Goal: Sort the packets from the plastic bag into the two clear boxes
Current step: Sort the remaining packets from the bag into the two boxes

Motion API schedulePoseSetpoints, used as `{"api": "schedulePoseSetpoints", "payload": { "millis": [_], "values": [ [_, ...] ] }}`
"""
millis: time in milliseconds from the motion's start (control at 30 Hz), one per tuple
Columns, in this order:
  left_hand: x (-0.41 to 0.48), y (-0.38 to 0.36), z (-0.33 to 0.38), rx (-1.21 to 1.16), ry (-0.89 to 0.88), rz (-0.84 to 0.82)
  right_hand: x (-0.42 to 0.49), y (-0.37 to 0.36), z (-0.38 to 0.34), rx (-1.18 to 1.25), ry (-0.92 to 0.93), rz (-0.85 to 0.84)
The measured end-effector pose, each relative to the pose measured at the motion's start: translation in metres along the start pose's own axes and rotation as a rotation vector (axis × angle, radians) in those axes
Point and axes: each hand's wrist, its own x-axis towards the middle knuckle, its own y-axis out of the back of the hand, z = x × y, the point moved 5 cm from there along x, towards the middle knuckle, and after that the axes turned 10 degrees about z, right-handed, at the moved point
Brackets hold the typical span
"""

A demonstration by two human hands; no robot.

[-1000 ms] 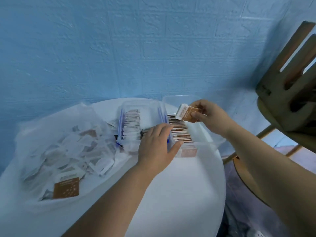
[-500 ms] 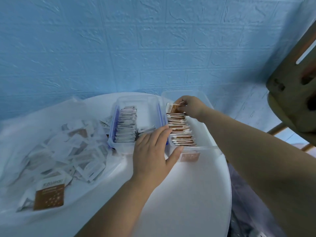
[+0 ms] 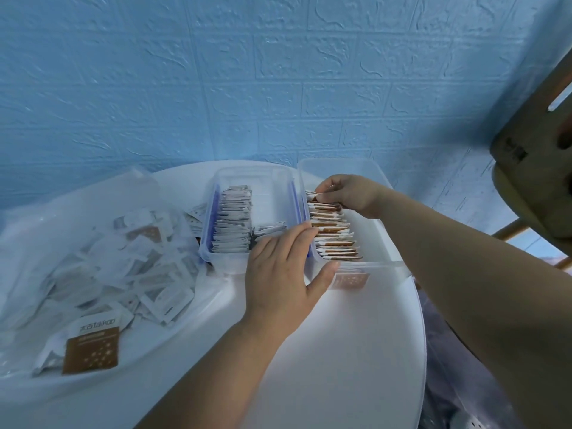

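- While the right hand (image 3: 348,193) reaches over the far part of the right clear box (image 3: 339,161), its curled fingers and thumb pinch a brown packet (image 3: 311,196) at the back of the row.
- That row of brown packets (image 3: 335,239) stands on edge along the left side of the right clear box, running from near its front wall towards the far end.
- The left hand (image 3: 283,274) lies flat with straight fingers where the two boxes meet. Its fingertips rest on the adjoining rims, its thumb spreads against the near wall of the right clear box, and it holds nothing.
- The left clear box (image 3: 227,263), with blue strips along its long sides, holds a row of grey-and-white packets (image 3: 232,226) on edge, plus a few lying crosswise just beside the left fingertips.
- The plastic bag (image 3: 46,243) lies spread on the left of the round white table (image 3: 340,366), with loose packets (image 3: 148,274) heaped there and a larger brown-and-white packet (image 3: 91,348) at its near edge.
- A wooden chair (image 3: 535,168) stands at the right, by the blue wall (image 3: 216,72).
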Motion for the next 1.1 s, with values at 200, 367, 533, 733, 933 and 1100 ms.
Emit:
{"api": "schedulePoseSetpoints", "payload": {
  "millis": [200,367,533,733,933,1100],
  "values": [
    [0.000,0.001,0.001,-0.011,0.009,-0.013,-0.001,-0.002,-0.003,-0.053,0.029,0.009],
    [0.002,0.003,0.000,-0.019,0.034,-0.102,-0.005,-0.001,-0.004,-0.162,0.071,-0.009],
    [0.006,0.010,-0.001,-0.135,0.056,-0.210,-0.023,0.010,-0.020,-0.292,0.106,0.077],
    [-0.008,0.061,-0.018,-0.327,0.081,-0.083,-0.096,-0.014,-0.079,-0.166,0.379,0.128],
    [-0.064,0.135,-0.073,-0.110,0.167,0.030,-0.186,-0.095,-0.108,-0.139,0.551,-0.140],
    [-0.111,0.169,-0.125,0.176,0.322,-0.072,-0.203,-0.176,-0.090,-0.333,0.688,-0.252]
  ]
}}
